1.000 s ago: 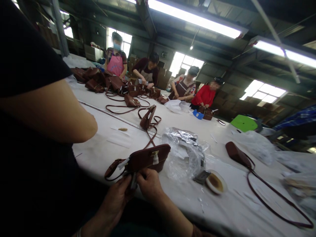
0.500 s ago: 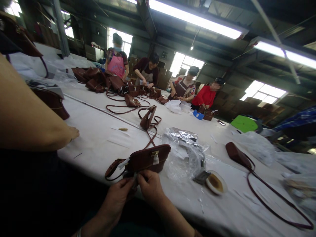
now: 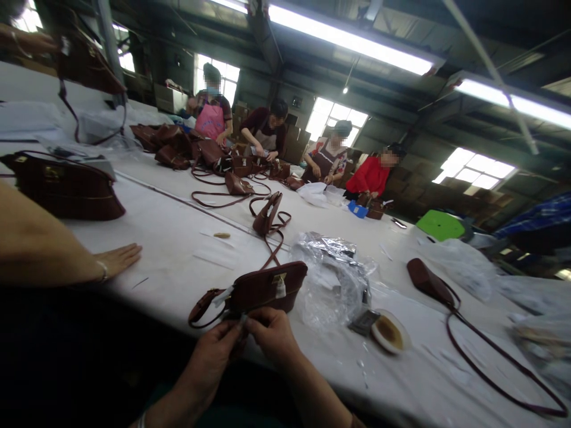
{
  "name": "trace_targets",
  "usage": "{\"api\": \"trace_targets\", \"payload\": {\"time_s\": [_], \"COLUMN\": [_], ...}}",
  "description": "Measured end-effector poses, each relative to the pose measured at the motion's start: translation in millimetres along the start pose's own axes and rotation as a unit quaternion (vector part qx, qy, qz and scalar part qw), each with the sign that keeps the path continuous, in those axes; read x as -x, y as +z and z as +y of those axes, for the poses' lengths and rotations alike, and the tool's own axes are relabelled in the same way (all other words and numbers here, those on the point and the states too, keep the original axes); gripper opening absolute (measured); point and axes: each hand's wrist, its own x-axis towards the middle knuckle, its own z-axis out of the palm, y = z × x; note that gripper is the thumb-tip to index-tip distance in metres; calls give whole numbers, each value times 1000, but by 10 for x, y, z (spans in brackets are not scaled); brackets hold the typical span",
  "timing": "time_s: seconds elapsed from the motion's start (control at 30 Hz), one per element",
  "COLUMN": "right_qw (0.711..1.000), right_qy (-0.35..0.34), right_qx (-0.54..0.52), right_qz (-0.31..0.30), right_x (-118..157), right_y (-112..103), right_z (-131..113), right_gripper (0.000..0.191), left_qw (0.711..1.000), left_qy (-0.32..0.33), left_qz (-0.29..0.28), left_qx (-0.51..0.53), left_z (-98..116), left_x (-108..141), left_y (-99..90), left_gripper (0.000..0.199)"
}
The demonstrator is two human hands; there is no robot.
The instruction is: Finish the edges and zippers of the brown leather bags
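At the table's front edge, my left hand (image 3: 217, 351) and my right hand (image 3: 273, 333) meet with fingers pinched together. Between the fingertips is a small pale scrap, too small to name. Just behind them stands a dark brown handbag (image 3: 267, 288) with a gold clasp and a white-wrapped tag (image 3: 281, 288) hanging from it. Its strap (image 3: 274, 249) runs back across the table, and a looped brown strap end (image 3: 205, 306) lies at its left. Whether my fingers touch the bag is hidden.
Crumpled clear plastic (image 3: 330, 279) lies right of the bag, near a shallow dish of brown stuff (image 3: 388, 333). Another brown bag (image 3: 430, 282) lies farther right. A co-worker's hand (image 3: 118, 260) rests on the table at left, before a large brown bag (image 3: 66, 187). Several people work behind piled bags (image 3: 209, 151).
The co-worker's arm at left has shifted left and down, showing a flat hand and more of the bag behind it. A bag has been raised at upper left. My hands have barely moved.
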Motion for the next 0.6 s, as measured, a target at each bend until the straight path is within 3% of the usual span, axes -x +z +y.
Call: {"api": "trace_targets", "payload": {"time_s": [0.17, 0.3, 0.43, 0.6], "right_qw": [998, 983, 953, 947], "right_qy": [-6, -95, -191, -213], "right_qx": [50, 136, 226, 235], "right_qz": [33, 83, 69, 47], "right_x": [-25, -27, -10, -17], "right_y": [25, 33, 26, -4], "right_z": [-6, -14, -16, -23], "right_gripper": [17, 17, 22, 23], "left_qw": [1000, 1000, 1000, 1000], "left_qy": [-3, -7, -3, -5], "left_qz": [2, -6, -2, -2], "left_qx": [11, 2, 16, 26], "left_z": [16, 48, 53, 41], "left_x": [-8, 12, 16, 2], "left_y": [5, 8, 14, 20], "left_gripper": [43, 45, 45, 46]}}
